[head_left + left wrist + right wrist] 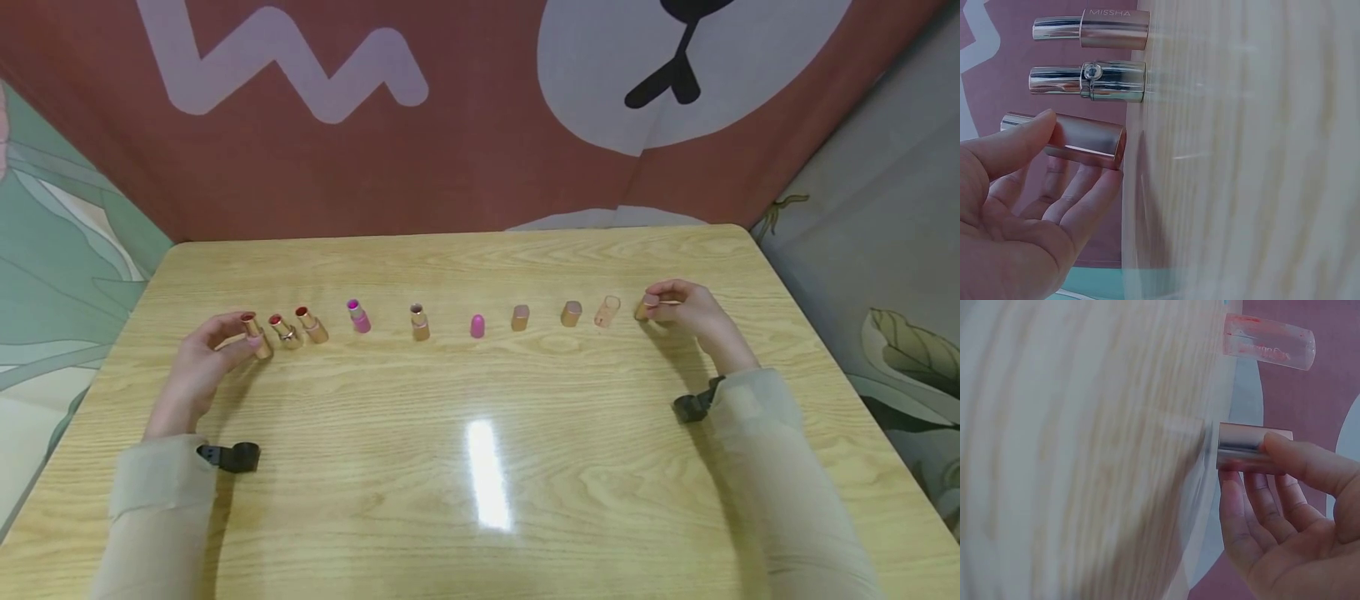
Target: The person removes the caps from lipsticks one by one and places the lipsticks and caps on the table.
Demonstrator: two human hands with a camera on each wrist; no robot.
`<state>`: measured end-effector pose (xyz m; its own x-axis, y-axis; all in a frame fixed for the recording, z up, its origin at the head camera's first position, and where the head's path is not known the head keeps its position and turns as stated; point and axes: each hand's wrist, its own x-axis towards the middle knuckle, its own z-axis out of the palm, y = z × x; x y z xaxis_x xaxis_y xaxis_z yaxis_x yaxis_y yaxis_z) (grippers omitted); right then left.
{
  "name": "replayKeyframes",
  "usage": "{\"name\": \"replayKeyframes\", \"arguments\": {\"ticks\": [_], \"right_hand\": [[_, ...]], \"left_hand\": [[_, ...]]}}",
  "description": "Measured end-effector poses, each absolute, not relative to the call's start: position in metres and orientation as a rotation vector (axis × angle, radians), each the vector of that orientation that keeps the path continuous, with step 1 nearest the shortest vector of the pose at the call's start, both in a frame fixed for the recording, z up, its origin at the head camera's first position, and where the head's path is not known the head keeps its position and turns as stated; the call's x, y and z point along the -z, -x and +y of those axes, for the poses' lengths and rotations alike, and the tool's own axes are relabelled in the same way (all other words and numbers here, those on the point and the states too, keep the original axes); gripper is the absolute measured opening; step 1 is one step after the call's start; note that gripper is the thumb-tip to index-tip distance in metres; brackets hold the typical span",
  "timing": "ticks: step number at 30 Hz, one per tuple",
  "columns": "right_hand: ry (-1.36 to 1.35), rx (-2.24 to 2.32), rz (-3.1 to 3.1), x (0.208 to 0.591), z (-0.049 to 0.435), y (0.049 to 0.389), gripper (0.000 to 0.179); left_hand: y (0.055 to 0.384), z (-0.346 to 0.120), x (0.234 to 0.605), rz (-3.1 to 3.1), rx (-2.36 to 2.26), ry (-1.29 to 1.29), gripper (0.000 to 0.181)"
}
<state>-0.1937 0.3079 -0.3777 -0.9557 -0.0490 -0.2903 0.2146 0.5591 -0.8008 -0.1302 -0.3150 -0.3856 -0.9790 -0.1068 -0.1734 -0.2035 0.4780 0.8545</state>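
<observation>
At the left end of a row on the table, my left hand pinches a rose-gold lipstick between thumb and fingers. It is uncapped, with a red tip in the head view. Beside it stand a gold lipstick with a round stud and a rose-gold lipstick lettered MISSHA, both uncapped. My right hand, at the row's right end, pinches a rose-gold lipstick cap, its lower end close over the tabletop. A clear cap with pinkish smears stands next to it.
Between the hands stand a magenta lipstick, a gold lipstick, a magenta cap and two rose-gold caps, one left and one right. The wooden table meets a reddish cloth backdrop behind.
</observation>
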Motion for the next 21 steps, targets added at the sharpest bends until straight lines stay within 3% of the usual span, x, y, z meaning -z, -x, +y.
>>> {"name": "replayKeyframes", "arguments": {"ticks": [8,15,21], "right_hand": [[-0.120,1.331,2.500,0.3779,0.3080,0.1944,0.041],[-0.106,1.312,2.501,0.3774,0.3065,0.1955,0.042],[-0.099,1.298,2.503,0.3778,0.3060,0.1953,0.042]], "left_hand": [[0.1297,-0.3126,0.3850,2.608,-1.469,0.294,0.045],[0.1305,-0.3131,0.3884,2.602,-1.467,0.271,0.035],[0.1308,-0.3138,0.3880,2.588,-1.487,0.243,0.038]]}}
